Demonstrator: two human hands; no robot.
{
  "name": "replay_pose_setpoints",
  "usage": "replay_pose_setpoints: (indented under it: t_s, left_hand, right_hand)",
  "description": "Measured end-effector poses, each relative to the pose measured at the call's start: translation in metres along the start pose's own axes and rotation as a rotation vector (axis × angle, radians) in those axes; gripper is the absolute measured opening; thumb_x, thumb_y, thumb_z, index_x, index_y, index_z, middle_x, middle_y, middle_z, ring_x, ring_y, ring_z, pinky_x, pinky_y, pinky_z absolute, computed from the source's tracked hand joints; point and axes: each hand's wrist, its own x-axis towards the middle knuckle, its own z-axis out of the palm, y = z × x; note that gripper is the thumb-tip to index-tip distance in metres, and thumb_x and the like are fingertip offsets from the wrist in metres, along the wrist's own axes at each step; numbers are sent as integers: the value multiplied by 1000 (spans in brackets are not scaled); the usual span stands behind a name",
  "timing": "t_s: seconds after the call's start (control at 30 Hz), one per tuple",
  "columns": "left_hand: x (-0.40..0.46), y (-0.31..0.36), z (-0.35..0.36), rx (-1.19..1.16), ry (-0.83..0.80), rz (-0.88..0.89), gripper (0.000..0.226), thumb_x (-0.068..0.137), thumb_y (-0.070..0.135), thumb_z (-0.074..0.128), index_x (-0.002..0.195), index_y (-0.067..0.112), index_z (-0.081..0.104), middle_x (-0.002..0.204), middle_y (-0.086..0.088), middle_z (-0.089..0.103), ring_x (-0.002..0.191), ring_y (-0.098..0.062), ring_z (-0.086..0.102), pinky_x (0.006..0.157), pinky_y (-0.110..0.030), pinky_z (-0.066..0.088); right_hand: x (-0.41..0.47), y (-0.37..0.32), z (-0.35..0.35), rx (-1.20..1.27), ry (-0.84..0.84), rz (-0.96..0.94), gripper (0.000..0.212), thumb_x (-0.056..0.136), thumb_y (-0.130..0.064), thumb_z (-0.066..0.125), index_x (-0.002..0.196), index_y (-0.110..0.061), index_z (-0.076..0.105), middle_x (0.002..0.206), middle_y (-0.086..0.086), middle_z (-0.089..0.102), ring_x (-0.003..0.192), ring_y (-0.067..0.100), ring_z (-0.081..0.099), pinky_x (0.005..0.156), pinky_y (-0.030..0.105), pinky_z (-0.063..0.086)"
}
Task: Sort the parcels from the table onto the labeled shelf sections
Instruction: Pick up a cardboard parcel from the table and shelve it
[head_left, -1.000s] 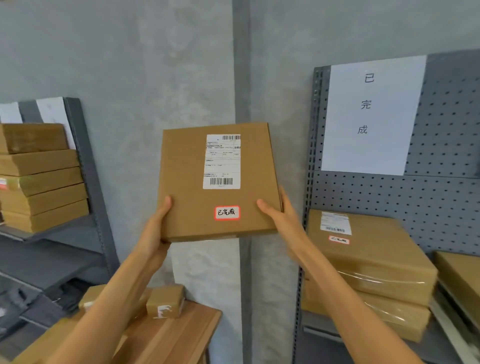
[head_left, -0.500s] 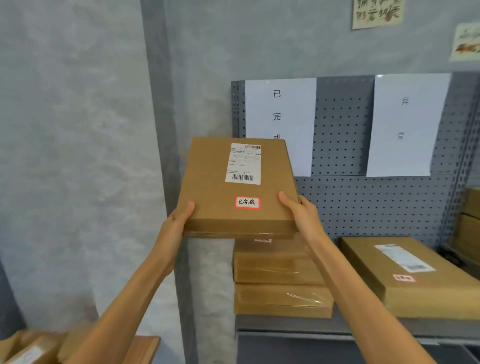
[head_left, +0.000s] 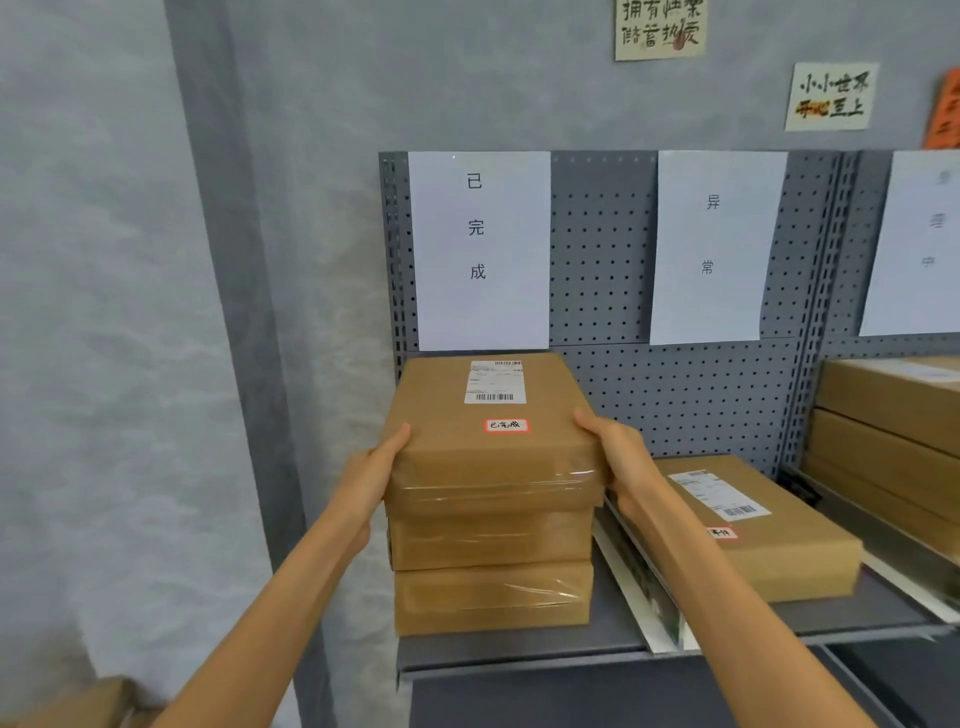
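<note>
A flat brown parcel (head_left: 488, 415) sits on top of a stack of parcels (head_left: 492, 566) at the left end of the grey shelf (head_left: 613, 636), directly below the white sheet marked 已完成 (head_left: 480, 249). The left hand (head_left: 376, 470) grips the parcel's left edge and the right hand (head_left: 618, 457) grips its right edge; in each case the thumb lies on the top face, while the fingers are out of sight, so how they curl underneath cannot be told. Whether the parcel's full weight already rests on the stack is hard to judge. Its top carries a white shipping label (head_left: 494, 382), too small to read, and a red-edged sticker (head_left: 506, 425) reading 已完成.

To the right, a second parcel (head_left: 763, 525) lies flat on the shelf under the sheet marked 异常 (head_left: 714, 244), its near-left corner covered by the right forearm. A white divider strip (head_left: 636, 587) runs between the two sections, partly hidden by that arm. At the far right, more parcels (head_left: 893, 415) and a third sheet (head_left: 919, 244) are cut off by the frame, the sheet's writing faint. A brown box corner (head_left: 78, 704) pokes in at the bottom left, mostly cropped.
</note>
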Motion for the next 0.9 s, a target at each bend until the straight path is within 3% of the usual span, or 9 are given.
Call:
replay_pose_setpoints:
  t_s: [0.13,0.2,0.37,0.67,0.8,0.9]
  left_hand:
    - [5,-6,3,44,63,-18,43,87,58,56,99,16,61,88,5,66,80,-7,59,59,-20,40]
    - [9,-8,3,60,87,-15,45,87,62,52,94,19,60,88,6,64,80,-8,58,68,-23,42]
    - [18,-11,2,87,90,-23,60,85,68,47,119,20,54,104,2,60,97,-17,56,93,-35,42]
    - [23,-15,0,85,83,-34,51,83,73,45,105,28,50,87,12,59,83,-7,57,86,-33,45]
    - [15,-11,4,113,56,-33,78,78,79,38,132,24,46,111,3,58,97,-14,54,99,-38,42]
    - [4,-2,1,151,-4,-34,98,68,83,34,141,19,42,133,-5,55,102,-14,52,105,-39,39]
  right_hand:
    - [7,6,2,-1,-64,57,23,87,-41,64,94,-20,69,78,-3,76,67,12,72,54,24,52]
    - [12,7,6,-8,-96,75,28,86,-44,65,98,-20,70,81,-3,76,71,12,73,59,26,53]
    - [23,14,13,-40,-92,52,28,87,-46,62,99,-21,69,79,-5,76,74,12,72,68,30,53]
    - [30,17,13,-69,-65,20,29,87,-42,62,96,-15,68,87,4,74,82,20,70,73,33,54]
    - [29,14,13,-125,-34,1,29,86,-43,62,92,-15,67,92,6,72,85,20,68,75,34,53]
    - [24,6,11,-356,79,-93,49,87,-49,60,115,-9,64,120,9,64,112,25,59,98,42,46]
